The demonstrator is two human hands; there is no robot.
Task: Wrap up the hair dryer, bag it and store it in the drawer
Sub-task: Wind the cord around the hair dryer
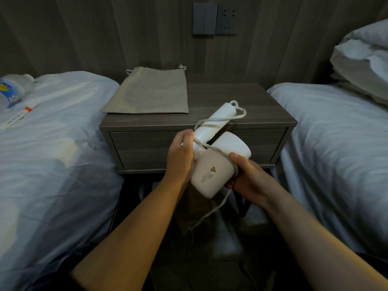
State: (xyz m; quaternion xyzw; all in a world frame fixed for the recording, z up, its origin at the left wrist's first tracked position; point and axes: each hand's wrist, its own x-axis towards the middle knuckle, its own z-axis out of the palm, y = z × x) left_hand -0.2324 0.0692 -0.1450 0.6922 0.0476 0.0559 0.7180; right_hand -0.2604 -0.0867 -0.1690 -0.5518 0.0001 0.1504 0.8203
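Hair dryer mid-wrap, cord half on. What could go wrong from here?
1. The cord sits in loose loops around the hair dryer; they may slip off before bagging.
2. A long tail of cord hangs toward the floor and could snag or get stepped on.
3. The bag lies flat and the drawer is shut, while the left hand and right hand are both occupied.

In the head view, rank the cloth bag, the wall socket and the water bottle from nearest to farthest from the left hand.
From the left hand:
1. Cloth bag, lying flat on the nightstand's back left, just beyond the hand.
2. Water bottle, far left on the bed.
3. Wall socket, up on the wall, behind the nightstand.
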